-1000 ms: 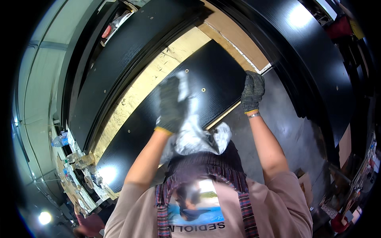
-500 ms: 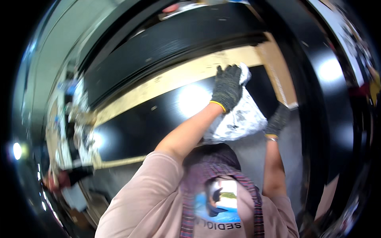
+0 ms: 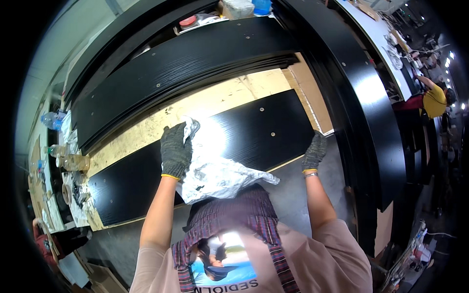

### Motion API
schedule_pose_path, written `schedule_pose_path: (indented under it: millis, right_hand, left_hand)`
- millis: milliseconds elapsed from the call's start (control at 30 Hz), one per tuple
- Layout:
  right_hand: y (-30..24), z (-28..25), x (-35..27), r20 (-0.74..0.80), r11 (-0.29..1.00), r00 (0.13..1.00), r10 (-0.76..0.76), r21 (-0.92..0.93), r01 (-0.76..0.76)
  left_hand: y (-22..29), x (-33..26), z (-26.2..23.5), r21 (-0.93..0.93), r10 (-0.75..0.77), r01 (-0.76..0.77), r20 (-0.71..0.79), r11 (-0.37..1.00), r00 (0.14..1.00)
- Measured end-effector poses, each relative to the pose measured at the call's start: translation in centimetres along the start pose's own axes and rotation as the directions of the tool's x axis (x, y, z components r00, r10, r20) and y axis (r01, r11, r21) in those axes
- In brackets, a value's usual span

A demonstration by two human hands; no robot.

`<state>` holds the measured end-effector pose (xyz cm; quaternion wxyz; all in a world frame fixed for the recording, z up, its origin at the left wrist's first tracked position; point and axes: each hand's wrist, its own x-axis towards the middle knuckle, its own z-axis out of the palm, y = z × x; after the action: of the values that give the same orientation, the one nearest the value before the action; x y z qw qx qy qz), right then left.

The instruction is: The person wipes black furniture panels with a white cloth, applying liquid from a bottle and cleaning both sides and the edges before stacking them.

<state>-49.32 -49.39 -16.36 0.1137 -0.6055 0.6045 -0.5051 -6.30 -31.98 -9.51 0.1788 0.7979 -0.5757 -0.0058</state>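
Note:
A long black panel (image 3: 244,132) with small round fittings lies on a pale wooden bench. My left hand (image 3: 176,152), in a dark knitted glove with a yellow cuff, presses a crumpled white cloth (image 3: 215,177) against the panel, left of its middle. Part of that cloth sticks up beside the fingers, and the rest spreads over the near edge. At the panel's right end my right hand (image 3: 315,150), gloved alike, is closed round the near corner. Its fingertips are partly hidden.
Stacked black panels (image 3: 190,63) lie behind the bench top (image 3: 239,90). More long black boards (image 3: 361,102) stand at the right, by a cardboard strip (image 3: 312,97). Clear bottles (image 3: 73,162) crowd the left end. A co-worker in yellow (image 3: 434,101) is far right; another person (image 3: 46,249) is lower left.
My left hand and the white cloth have moved left along the panel. My right hand stays at its right end. The view has shifted.

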Motion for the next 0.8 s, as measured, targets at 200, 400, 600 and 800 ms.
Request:
schedule_pose_path:
  millis: [200,400,600,800]
  right_hand:
    - [5.0,-0.1,0.1,-0.001,0.696,0.807,-0.590,-0.507,0.508]
    - [9.1,-3.9,-0.4,0.212,0.840,0.943,-0.257,-0.435,0.326]
    - [-0.8,-3.5,1.1,0.483,0.216,0.740,0.467,-0.874,0.434]
    - [8.8,-5.1,1.1,0.442,0.606,0.897,-0.005,-0.712,0.355]
  left_hand:
    - [2.3,1.0,-3.4,0.013,0.132,-0.135,0.125,0.991,0.983]
    - [5.1,3.0,-1.7,-0.188,0.112,-0.104,0.029,0.977,0.993]
    - [3.2,-0.1,-2.7,-0.089,0.119,-0.112,0.088,0.990,0.989]
    - [-8.6,-6.7,-5.7,-0.057,-0.098,0.084,-0.339,0.995,0.935]
